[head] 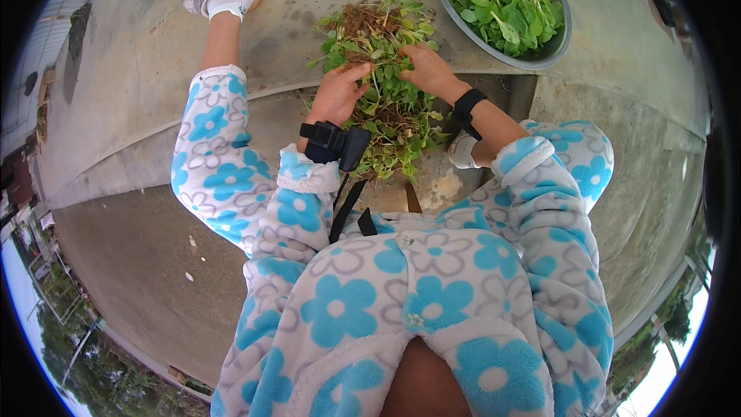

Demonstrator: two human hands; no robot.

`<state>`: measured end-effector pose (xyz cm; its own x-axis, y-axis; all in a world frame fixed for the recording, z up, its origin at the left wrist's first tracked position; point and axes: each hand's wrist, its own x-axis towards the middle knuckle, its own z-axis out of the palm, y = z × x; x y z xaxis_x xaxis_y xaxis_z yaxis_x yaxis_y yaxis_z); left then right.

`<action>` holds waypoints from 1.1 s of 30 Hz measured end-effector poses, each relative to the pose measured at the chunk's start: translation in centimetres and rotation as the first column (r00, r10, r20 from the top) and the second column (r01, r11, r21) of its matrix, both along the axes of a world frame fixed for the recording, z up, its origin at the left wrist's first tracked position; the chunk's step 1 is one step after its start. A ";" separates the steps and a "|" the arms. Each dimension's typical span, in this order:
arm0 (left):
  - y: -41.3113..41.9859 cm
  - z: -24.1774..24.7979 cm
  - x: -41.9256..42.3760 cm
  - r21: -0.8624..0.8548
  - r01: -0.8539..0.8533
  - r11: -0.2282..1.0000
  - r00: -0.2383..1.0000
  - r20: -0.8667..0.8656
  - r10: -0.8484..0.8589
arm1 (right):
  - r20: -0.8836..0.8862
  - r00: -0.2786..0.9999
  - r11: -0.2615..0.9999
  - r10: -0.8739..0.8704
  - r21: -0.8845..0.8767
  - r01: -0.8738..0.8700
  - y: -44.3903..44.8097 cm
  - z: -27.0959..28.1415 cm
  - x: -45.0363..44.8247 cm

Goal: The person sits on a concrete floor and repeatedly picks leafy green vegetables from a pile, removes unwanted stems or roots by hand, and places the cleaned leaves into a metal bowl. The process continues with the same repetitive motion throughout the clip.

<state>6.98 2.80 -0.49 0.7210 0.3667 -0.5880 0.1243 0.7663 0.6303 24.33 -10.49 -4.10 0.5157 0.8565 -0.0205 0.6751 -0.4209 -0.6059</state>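
Note:
A long pile of leafy green plants (399, 119), with brown roots and soil among the stems, lies in front of me across a concrete step. Over its middle, my left hand (338, 91) pinches a plant by its rooty end (360, 59) between thumb and fingers. My right hand (429, 72) touches the leaves on the right side of the pile. Its fingertips are partly hidden, so its grip is unclear. Up and to the right, a round metal basin (562, 49) holds a heap of loose green leaves (503, 6).
The concrete step's edge (278, 90) runs crosswise beneath the pile. My outstretched left foot (231, 0) rests on the upper concrete, and my right foot (465, 150) is beside the pile. A black strapped device (333, 142) sits on my left wrist, and a black band (468, 109) on my right.

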 end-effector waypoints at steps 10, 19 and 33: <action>0.4 -0.8 -0.7 -0.004 -0.042 0.999 0.999 -0.027 0.041 | -0.724 0.688 0.968 -0.049 -0.204 -0.146 1.5 3.5 3.6; -1.0 -0.2 -1.4 0.037 0.057 0.998 0.993 -0.102 -0.053 | -0.856 0.515 0.979 -0.031 -0.129 -0.156 1.3 4.8 3.4; -1.8 0.5 -2.2 -0.021 0.070 0.997 0.994 -0.077 -0.071 | -0.888 0.458 0.986 0.038 -0.040 -0.161 1.2 6.5 2.5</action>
